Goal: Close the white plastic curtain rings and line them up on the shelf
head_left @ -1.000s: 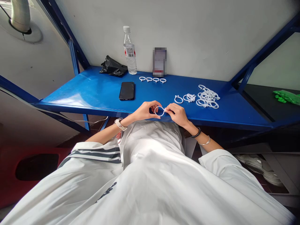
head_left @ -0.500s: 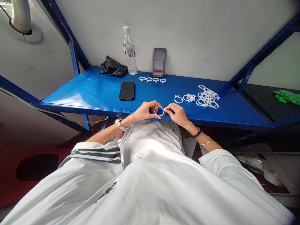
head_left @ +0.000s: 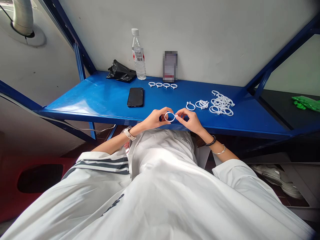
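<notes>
A thin white plastic ring [head_left: 165,117] is held up near the near edge of the glossy blue tabletop [head_left: 105,96], between the person's two bare hands. At its nine o'clock, the left hand [head_left: 156,119] curves around it, fingers and thumb gripping that side; a pale wristwatch [head_left: 129,134] sits on this wrist. At its three o'clock, the right hand [head_left: 190,121] has thumb and forefinger pinched on the small tab where the ring ends; a black beaded bracelet [head_left: 211,140] and a slim silver bangle [head_left: 220,150] circle that forearm. Measured from the held ring, four more white rings [head_left: 159,85] stand in a row at twelve o'clock, just in front of an upright dark rectangular phone [head_left: 170,66] with a blurred screen, propped by the grey wall [head_left: 205,40]. A flat black smartphone [head_left: 135,97] lies at ten o'clock. At eleven, farther back, stands a clear plastic water bottle [head_left: 139,60] with a white cap, and touching or just beside it is a crumpled black plastic bag [head_left: 121,70]. A single loose white ring [head_left: 187,107] rests at two o'clock; between two and three come a small white ring cluster [head_left: 202,104], then a larger tangled white ring pile [head_left: 221,104].
</notes>
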`<state>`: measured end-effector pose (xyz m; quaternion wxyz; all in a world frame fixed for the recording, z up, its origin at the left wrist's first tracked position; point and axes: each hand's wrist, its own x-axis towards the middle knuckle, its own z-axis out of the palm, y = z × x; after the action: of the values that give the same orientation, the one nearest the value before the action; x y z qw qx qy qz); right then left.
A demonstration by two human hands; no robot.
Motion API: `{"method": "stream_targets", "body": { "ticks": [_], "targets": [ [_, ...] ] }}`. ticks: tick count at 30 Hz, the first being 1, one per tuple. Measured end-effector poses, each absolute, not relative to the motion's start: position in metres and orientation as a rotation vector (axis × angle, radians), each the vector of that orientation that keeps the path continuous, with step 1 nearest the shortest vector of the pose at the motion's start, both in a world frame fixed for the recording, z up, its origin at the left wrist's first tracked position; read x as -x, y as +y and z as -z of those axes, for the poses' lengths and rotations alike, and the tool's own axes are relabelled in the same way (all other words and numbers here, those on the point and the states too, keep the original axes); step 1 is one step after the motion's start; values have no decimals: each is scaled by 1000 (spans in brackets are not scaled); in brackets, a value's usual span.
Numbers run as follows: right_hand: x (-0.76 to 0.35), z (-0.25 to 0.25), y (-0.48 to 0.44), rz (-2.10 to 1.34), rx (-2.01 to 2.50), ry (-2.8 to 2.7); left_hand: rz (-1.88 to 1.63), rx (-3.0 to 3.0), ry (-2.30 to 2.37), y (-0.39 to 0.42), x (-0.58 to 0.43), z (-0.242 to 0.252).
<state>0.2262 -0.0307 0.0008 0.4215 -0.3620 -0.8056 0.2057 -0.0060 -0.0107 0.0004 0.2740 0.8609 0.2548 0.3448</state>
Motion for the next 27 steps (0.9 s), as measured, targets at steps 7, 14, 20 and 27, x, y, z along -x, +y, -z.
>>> {"method": "stream_targets", "body": {
  "ticks": [7, 14, 20, 27],
  "targets": [
    [-227, -3, -30, -606, 902, -1987, -944, -2369, 636, -12, 5, 0],
    [-227, -1, -26, -679, 976, -1855, -958, -2272, 664, -11, 4, -3],
    [-240, -6, -13, -654, 1032, -1760, -1029, -2100, 772, -6, 5, 1],
    [-267, -49, 68, 132, 1322, -2013, -908, -2119, 742, -2, 7, -4]
  ]
}}
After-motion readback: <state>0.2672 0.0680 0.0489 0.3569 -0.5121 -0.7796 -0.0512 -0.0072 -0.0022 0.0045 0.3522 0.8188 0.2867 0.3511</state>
